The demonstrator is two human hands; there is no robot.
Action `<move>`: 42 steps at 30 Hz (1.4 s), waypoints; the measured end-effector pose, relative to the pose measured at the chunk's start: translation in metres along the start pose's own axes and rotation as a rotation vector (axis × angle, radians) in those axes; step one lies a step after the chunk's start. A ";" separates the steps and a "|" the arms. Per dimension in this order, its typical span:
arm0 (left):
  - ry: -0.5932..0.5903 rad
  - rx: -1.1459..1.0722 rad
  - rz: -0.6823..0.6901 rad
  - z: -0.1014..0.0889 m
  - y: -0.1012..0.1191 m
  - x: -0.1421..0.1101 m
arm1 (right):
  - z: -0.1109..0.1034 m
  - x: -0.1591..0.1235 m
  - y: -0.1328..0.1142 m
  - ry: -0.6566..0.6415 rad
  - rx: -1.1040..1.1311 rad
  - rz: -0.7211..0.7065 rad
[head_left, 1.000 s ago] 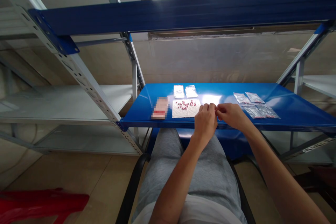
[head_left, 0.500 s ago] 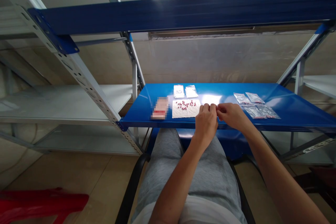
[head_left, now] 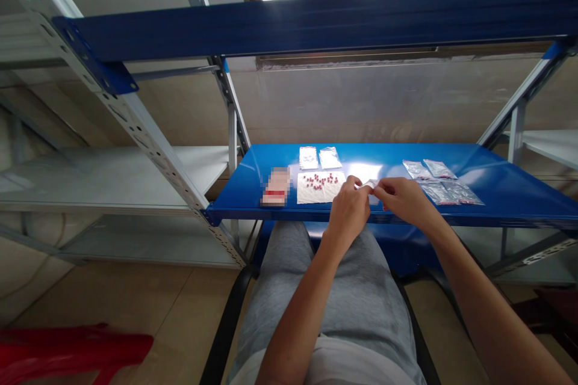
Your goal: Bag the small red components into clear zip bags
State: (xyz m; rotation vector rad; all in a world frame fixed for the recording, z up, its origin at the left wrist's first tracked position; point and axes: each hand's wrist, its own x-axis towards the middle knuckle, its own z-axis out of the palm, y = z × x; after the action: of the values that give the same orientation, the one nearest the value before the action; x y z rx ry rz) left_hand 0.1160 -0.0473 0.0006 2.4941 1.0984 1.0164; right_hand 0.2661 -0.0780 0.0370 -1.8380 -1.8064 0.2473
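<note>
Between my hands is a small clear plastic bag [head_left: 372,191], partly hidden by the fingers. My left hand [head_left: 350,207] pinches its left side, and my right hand [head_left: 397,195] pinches its right side. A bit of red shows below the right fingertips. Just left of my left hand, a white cloth [head_left: 311,195] lies flat with several small dark red beads [head_left: 321,180] scattered over it. Beyond the cloth are two stacks of clear bags, a left stack [head_left: 308,157] and a right stack [head_left: 330,157].
Several filled clear bags [head_left: 440,191] lie on the right of the blue shelf [head_left: 280,153]. A blurred pinkish flat item [head_left: 276,186] lies left of the cloth. A blue beam [head_left: 289,23] crosses above, and a red stool [head_left: 76,349] stands on the floor at left.
My hands have drawn slightly apart, the left one moving a little left and down. The clear bag between them now shows more. The cloth and bags stay put.
</note>
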 end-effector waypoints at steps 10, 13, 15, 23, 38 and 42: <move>0.020 -0.248 -0.164 0.001 -0.010 0.006 | 0.005 -0.004 -0.002 0.055 -0.257 -0.019; 0.008 -0.202 -0.151 0.002 -0.013 0.003 | 0.009 -0.009 -0.008 0.058 -0.447 0.026; 0.014 -0.185 -0.125 0.000 -0.015 0.002 | 0.010 -0.011 -0.012 0.065 -0.448 0.009; 0.061 -0.350 -0.107 -0.018 -0.021 0.007 | 0.008 -0.001 -0.003 0.131 0.246 -0.020; 0.040 -0.535 -0.267 -0.040 -0.029 0.003 | 0.049 0.024 0.045 -0.285 1.326 0.397; 0.001 -0.533 -0.302 -0.042 -0.030 0.002 | 0.052 0.025 0.055 -0.264 1.357 0.428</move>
State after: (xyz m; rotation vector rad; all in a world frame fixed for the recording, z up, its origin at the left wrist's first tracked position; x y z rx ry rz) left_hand 0.0715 -0.0276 0.0190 1.8475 1.0018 1.0507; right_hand 0.2899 -0.0376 -0.0276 -1.1051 -0.8242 1.4838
